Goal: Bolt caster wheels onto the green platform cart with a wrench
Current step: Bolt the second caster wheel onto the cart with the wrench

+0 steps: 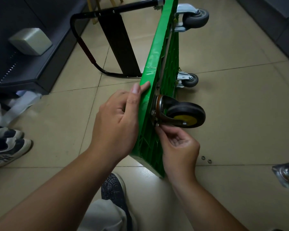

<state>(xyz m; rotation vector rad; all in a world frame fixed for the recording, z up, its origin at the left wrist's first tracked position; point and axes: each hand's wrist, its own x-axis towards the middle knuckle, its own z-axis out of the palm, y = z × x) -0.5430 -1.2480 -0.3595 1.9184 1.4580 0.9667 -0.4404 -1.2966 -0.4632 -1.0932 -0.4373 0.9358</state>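
The green platform cart (158, 52) stands on its side edge on the floor, underside facing right. A black caster with a yellow hub (185, 116) sits against the underside near the cart's near end. My left hand (117, 120) grips the cart's upper edge, thumb on the green rim. My right hand (177, 144) pinches a small nut or bolt (157, 125) at the caster's mounting plate. Two grey casters (196, 18) (189, 80) are mounted farther along. No wrench shows.
Two small nuts (206, 159) lie on the tiled floor at right, near a loose caster (287, 174) at the frame's edge. The cart's black handle (93, 52) rests on the floor at left. Another person's shoes (5, 147) stand at far left; my shoe (113, 187) is below.
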